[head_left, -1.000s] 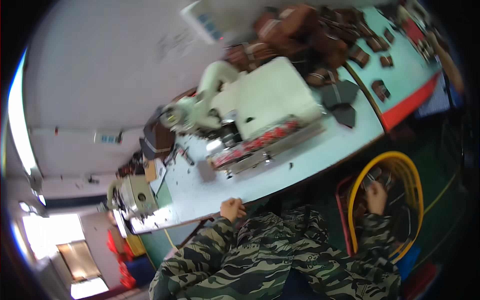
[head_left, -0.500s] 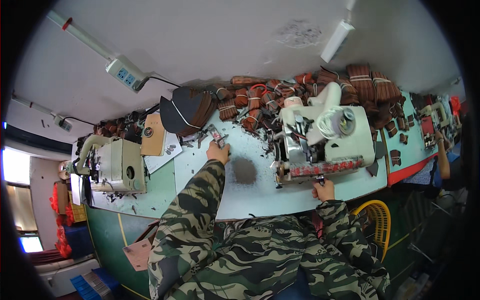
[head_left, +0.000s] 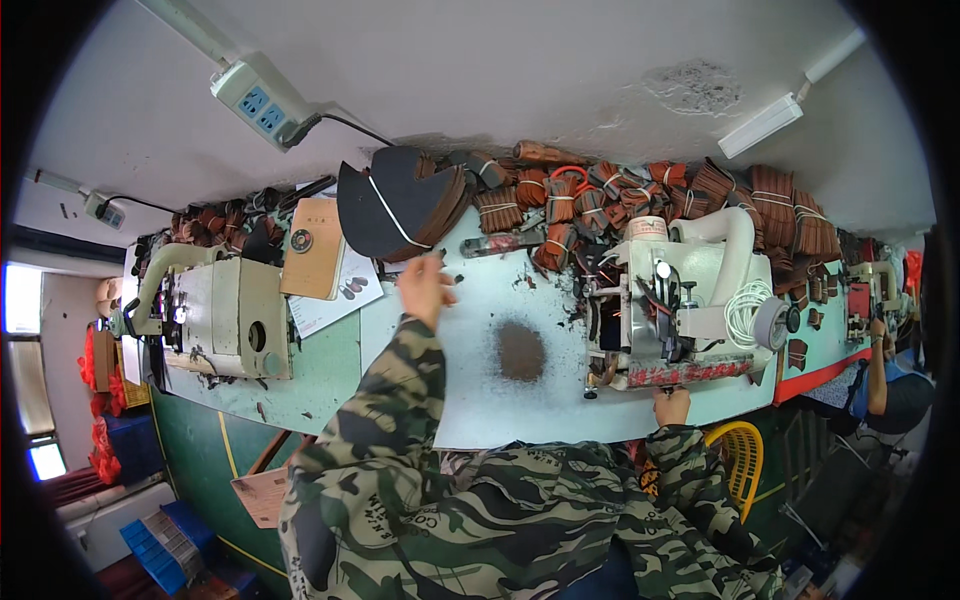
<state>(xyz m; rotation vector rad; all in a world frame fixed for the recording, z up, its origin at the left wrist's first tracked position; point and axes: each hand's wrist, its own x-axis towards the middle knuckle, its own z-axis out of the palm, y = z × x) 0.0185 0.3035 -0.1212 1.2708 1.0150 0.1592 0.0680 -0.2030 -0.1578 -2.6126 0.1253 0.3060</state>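
My left hand [head_left: 427, 288] hovers over the white tabletop, its fingers slightly apart and nothing seen in them. Just behind it stands a stack of dark, curved flat pieces [head_left: 400, 200] tied with a white band. A narrow grey bar [head_left: 500, 243] with a reddish end lies on the table to the right of that hand. At the front lower edge of a cream leather-working machine [head_left: 690, 290], my right hand [head_left: 672, 405] has its fingers closed against the machine, below a bar with red markings. What its fingertips grip is hidden.
Banded bundles of brown pieces [head_left: 560, 200] line the wall. Dark dust [head_left: 522, 350] covers a patch of table. A second machine [head_left: 235, 320], a tan notebook [head_left: 312, 250] and a paper sheet [head_left: 345, 305] are at left. A yellow basket [head_left: 745, 470] stands below right; a person [head_left: 880, 385] works far right.
My left hand has let go of the grey bar, which now lies farther right and back, and has drawn away from it. My right hand stays at the machine's front. The view has shifted.
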